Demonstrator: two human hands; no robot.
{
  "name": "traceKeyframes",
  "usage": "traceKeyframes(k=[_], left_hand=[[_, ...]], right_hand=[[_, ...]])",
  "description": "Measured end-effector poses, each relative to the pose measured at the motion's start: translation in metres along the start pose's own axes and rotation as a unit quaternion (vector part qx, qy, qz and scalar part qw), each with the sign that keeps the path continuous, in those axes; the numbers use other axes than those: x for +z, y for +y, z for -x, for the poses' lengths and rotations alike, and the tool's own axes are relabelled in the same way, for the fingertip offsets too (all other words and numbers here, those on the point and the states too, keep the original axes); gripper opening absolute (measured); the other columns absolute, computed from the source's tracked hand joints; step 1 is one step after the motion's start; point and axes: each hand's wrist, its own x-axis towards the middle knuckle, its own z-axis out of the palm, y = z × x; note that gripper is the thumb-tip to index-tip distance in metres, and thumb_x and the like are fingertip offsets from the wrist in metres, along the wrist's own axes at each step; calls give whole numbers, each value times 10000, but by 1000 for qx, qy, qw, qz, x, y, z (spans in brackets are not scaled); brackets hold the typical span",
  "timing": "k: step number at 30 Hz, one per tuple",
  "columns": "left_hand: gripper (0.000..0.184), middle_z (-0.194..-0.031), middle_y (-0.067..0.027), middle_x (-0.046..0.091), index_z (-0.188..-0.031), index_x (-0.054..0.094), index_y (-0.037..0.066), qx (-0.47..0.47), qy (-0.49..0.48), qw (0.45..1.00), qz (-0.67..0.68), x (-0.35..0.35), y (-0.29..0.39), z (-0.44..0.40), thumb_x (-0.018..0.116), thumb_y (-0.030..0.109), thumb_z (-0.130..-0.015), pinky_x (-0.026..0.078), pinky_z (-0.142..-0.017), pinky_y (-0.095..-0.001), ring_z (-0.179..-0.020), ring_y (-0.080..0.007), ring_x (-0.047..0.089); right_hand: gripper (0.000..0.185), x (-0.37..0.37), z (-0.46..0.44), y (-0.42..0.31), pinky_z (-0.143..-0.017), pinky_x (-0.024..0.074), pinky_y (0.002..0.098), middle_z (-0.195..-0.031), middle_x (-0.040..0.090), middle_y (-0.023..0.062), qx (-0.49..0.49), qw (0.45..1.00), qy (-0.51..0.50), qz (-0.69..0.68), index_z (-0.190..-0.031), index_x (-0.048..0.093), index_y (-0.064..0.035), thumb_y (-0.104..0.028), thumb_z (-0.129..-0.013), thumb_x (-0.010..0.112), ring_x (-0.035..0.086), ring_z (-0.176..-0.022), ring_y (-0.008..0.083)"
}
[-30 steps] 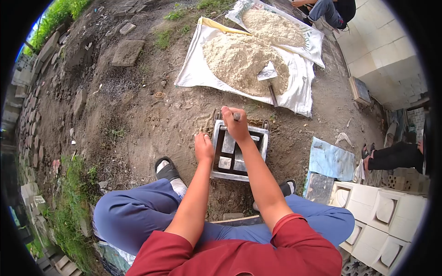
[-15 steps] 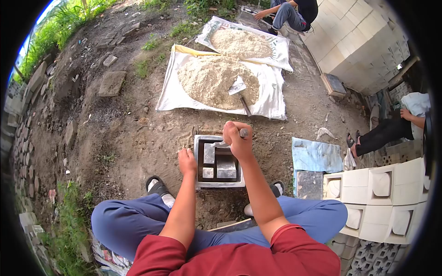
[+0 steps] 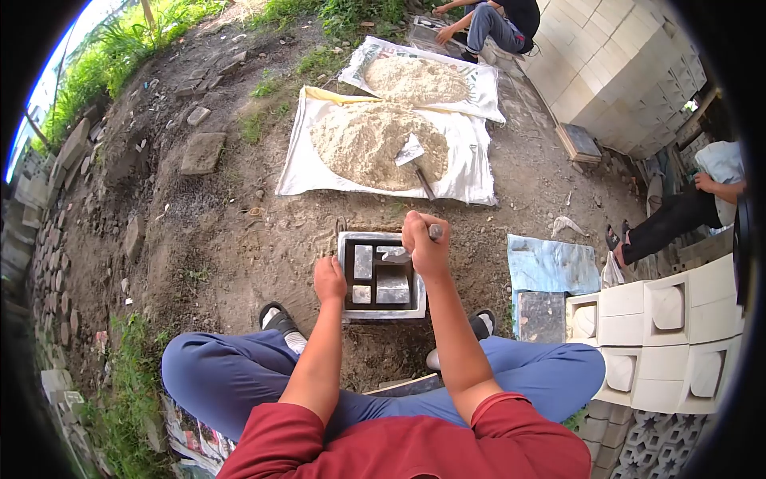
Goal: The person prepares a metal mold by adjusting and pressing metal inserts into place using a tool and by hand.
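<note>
A square metal mould (image 3: pixel 384 314) with rectangular blocks (image 3: pixel 363 262) inside rests on the soil between my feet. My left hand (image 3: pixel 329 279) is at the mould's left edge, its fingers curled and partly hidden; I cannot tell what they grip. Above the mould's upper right part, my right hand (image 3: pixel 426 243) is closed round the handle of a tool (image 3: pixel 435 231). The tool's flat metal part reaches left over the blocks. Beyond the mould, a trowel (image 3: pixel 410 151) lies on a pale heap of sandy material (image 3: pixel 351 144) spread on a white sack (image 3: pixel 297 169).
A second heap (image 3: pixel 415 78) lies behind the first. One person (image 3: pixel 493 30) crouches at the top; another person (image 3: pixel 678 223) is at the right. Pale moulded blocks (image 3: pixel 622 328) and a blue sheet (image 3: pixel 552 264) lie to the right. A flat stone (image 3: pixel 203 153) is at upper left.
The view has tilted and shifted, so the sacks and people appear lower and further left than at first. My right hand has moved slightly over the mould, still holding the tool.
</note>
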Motion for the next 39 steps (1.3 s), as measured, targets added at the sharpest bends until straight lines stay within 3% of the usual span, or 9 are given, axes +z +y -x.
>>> traceKeyframes(k=[2, 6, 9, 11, 39], left_hand=[[296, -945, -173, 597, -920, 568, 42, 29, 22, 999, -21, -3, 2, 4, 454, 280, -1054, 468, -821, -511, -919, -396, 580], [306, -956, -169, 603, -920, 574, 50, 14, 3, 999, -46, -3, 2, 8, 441, 288, -1057, 474, -814, -509, -920, -391, 587], [322, -963, -165, 606, -911, 578, 59, 7, 4, 999, -45, -5, 5, 11, 434, 305, -1060, 478, -808, -511, -914, -391, 590], [333, -970, -160, 610, -911, 583, 63, 5, -10, 999, -52, -7, 5, 13, 431, 317, -1062, 481, -800, -518, -921, -390, 593], [416, -1022, -173, 612, -932, 670, 41, -26, -75, 997, -10, -21, 13, 15, 413, 339, -1067, 490, -840, -516, -975, -399, 602]], right_hand=[[491, 1, 3, -2, -438, 211, 270, -523, 379, -58, -3, 1000, 7, -3, -581, 428, -69, -177, -1044, 555, 289, -462, 33], [488, 2, 6, -4, -439, 214, 268, -524, 380, -56, 3, 1000, 4, -27, -584, 435, -65, -180, -1041, 562, 292, -467, 30], [519, 4, 7, -6, -432, 197, 281, -523, 336, -42, 2, 1000, 9, -9, -577, 342, -91, -194, -1055, 517, 268, -452, 54], [485, 3, 9, -7, -441, 219, 265, -529, 385, -53, 3, 1000, 13, -28, -585, 427, -70, -177, -1038, 565, 299, -469, 30], [452, 1, 15, -13, -441, 223, 266, -532, 388, -56, -22, 999, 18, -28, -604, 473, -52, -151, -1037, 557, 310, -469, 32]])
